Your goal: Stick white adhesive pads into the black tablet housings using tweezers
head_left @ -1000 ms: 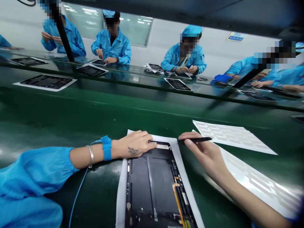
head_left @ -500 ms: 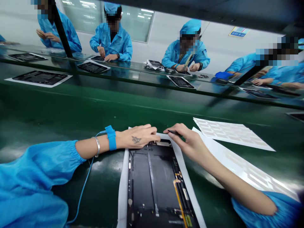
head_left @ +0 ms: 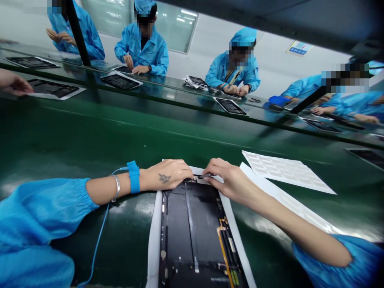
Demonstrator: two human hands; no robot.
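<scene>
An opened tablet housing [head_left: 207, 224] with black inner parts and an orange flex cable [head_left: 223, 244] lies on a white sheet [head_left: 153, 240] before me. My left hand [head_left: 165, 175] rests over its far left corner, fingers curled together at the far edge; their tips are partly hidden, so what they pinch cannot be made out. My right hand [head_left: 226, 178] is closed around a slim dark tool [head_left: 207, 175], held between thumb and fingers. The tool's tip points left, at the far edge of the housing, close to my left fingertips.
To the right lie white sticker sheets [head_left: 288, 172]. A blue wrist-strap cord [head_left: 100, 244] runs down from my left wrist. At far left a co-worker's hand [head_left: 16, 84] touches another tablet housing [head_left: 54, 89]. Co-workers in blue sit across a dark ledge [head_left: 168, 102].
My right hand has moved left and turned, bringing the dark tool to the housing's far edge. My left hand has shifted slightly left. A co-worker's hand has appeared at far left.
</scene>
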